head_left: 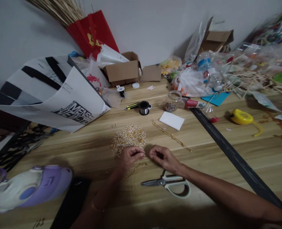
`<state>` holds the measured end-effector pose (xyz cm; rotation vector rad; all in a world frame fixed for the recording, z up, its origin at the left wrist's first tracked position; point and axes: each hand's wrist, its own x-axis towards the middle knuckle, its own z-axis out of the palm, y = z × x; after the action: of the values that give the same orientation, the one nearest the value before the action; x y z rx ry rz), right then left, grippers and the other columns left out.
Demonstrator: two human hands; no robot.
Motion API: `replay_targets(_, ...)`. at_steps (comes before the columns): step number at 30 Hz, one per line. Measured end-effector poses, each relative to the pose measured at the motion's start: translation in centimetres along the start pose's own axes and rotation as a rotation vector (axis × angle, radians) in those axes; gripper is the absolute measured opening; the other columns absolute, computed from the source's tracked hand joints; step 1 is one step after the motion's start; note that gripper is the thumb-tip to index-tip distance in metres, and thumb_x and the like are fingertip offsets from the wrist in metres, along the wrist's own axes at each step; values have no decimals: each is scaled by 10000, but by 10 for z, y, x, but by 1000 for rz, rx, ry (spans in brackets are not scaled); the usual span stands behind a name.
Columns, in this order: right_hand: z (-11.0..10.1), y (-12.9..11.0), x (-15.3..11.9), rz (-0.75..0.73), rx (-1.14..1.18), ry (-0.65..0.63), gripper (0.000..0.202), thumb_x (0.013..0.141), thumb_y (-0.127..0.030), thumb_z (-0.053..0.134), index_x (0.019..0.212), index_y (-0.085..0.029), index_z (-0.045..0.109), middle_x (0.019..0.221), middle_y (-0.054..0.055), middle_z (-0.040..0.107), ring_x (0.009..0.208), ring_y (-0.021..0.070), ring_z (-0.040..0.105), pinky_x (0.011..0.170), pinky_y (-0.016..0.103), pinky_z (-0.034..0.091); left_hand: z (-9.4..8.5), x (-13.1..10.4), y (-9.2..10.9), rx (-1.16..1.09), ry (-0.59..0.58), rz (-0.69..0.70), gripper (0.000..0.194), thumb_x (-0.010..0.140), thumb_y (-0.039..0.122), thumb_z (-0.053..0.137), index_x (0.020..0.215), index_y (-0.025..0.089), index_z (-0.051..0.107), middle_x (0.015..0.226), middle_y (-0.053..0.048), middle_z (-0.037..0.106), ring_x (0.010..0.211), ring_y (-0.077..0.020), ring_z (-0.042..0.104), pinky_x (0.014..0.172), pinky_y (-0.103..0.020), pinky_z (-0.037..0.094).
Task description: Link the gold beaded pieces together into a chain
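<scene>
My left hand (133, 156) is closed in a pinch at the lower edge of a pile of gold and clear beaded pieces (128, 136). Whatever lies between its fingertips is too small to name. Just to the right, my right hand (162, 156) is also pinched, its fingertips facing the left ones across a small gap; anything held there cannot be made out. A short gold chain (134, 170) lies beside my left wrist. Scissors with pale handles (168, 183) rest below my right hand. Beyond it, a longer gold chain (171, 136) stretches across the wood.
Behind stand a wire spool (144, 108), a jar of beads (171, 103) and a white card (171, 120). A yellow tape measure (242, 117) sits right, past a black strip (226, 152). At left are a large white bag (66, 98) and a purple-and-white bottle (36, 187).
</scene>
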<state>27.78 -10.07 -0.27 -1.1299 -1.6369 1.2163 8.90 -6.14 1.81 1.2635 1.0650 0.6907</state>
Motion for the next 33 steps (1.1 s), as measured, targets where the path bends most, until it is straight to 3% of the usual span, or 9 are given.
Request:
replay_targets(18, 0, 0, 0, 2, 6, 7, 188, 840, -309, 546, 763, -138, 562, 667, 4, 512, 617, 114, 449, 561, 216, 357, -4, 1, -7, 75, -70, -26, 213, 580, 267, 764, 707, 109, 698, 662, -45, 698, 601, -125, 619, 586, -216, 468)
replay_targets(33, 1, -1, 1, 16, 7, 9, 197, 839, -320, 543, 756, -142, 561, 662, 1, 509, 603, 109, 437, 547, 217, 351, 1, -1, -10, 167, -44, 79, 91, 625, 176, 695, 694, 117, 690, 692, -55, 697, 649, -141, 636, 642, -235, 498)
